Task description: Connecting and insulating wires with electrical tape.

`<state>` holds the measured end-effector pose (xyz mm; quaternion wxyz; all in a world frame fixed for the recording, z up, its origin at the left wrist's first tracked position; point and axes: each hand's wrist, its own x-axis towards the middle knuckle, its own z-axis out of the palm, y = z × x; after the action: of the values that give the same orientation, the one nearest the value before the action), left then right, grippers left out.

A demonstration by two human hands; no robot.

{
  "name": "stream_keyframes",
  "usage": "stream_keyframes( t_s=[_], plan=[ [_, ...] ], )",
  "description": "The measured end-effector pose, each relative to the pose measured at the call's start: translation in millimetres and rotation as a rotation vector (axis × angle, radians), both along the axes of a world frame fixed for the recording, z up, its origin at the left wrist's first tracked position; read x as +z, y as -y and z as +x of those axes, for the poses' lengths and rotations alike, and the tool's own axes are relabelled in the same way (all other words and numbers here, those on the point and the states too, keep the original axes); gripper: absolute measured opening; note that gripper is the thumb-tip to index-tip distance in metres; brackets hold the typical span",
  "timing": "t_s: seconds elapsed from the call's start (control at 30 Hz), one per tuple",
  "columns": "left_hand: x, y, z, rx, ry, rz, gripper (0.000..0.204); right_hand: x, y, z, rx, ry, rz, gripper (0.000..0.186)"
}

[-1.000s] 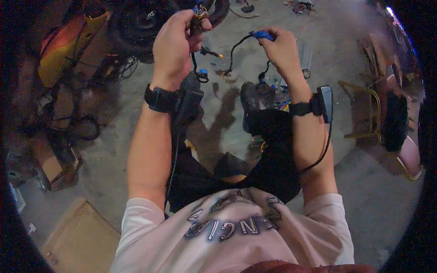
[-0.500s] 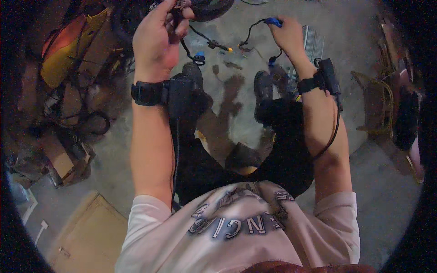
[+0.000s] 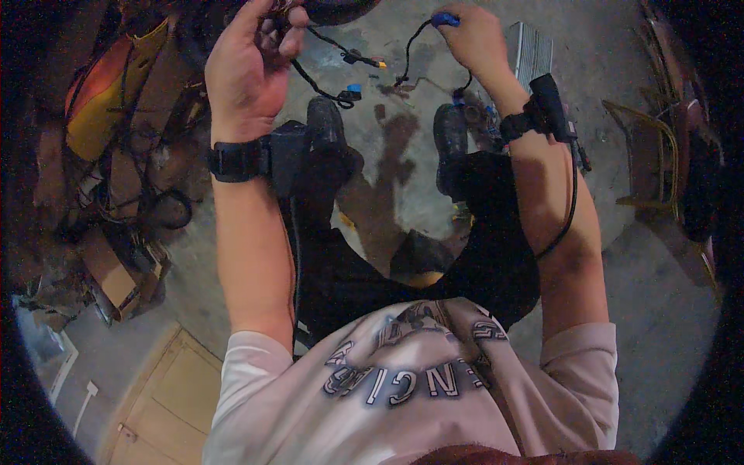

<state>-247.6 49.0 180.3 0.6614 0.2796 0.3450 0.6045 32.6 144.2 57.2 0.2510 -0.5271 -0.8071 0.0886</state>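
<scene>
My left hand [image 3: 252,70] is closed at the top edge, its fingers curled around a dark wiring harness; what lies at the fingertips is partly cut off. From beside it hang black cables [image 3: 314,81], one ending near a blue connector [image 3: 353,90], another in a small yellow connector [image 3: 380,65]. My right hand [image 3: 474,43] pinches a blue plug [image 3: 444,19] between thumb and fingers. A thin black cable [image 3: 408,50] drops from this plug toward the floor, and another passes below the palm to a dark blue end [image 3: 458,96].
A round black tyre-like object [image 3: 345,9] lies beyond my left hand. To the right stand a ribbed metal part [image 3: 531,50] and a bent metal frame [image 3: 659,155]. Cardboard [image 3: 112,267] and clutter fill the left side, with a yellow and orange panel [image 3: 101,97]. My shoes [image 3: 325,124] are between my arms.
Both hands have shifted slightly up and to the left in the picture, still holding the wiring harness and the blue plug. The hanging cables have moved with them.
</scene>
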Motion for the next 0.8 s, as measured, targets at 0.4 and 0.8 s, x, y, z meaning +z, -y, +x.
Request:
stream_keyframes(
  t_s=[0.4, 0.8],
  plan=[
    [5, -3, -7, 0.001, -0.098, -0.007, 0.025, 25, 7, -21, -0.035, -0.173, 0.044, 0.014],
    [8, -6, -1, 0.200, -0.185, -0.147, 0.028, 72, -5, -18, -0.087, -0.176, -0.180, 0.030]
  ],
)
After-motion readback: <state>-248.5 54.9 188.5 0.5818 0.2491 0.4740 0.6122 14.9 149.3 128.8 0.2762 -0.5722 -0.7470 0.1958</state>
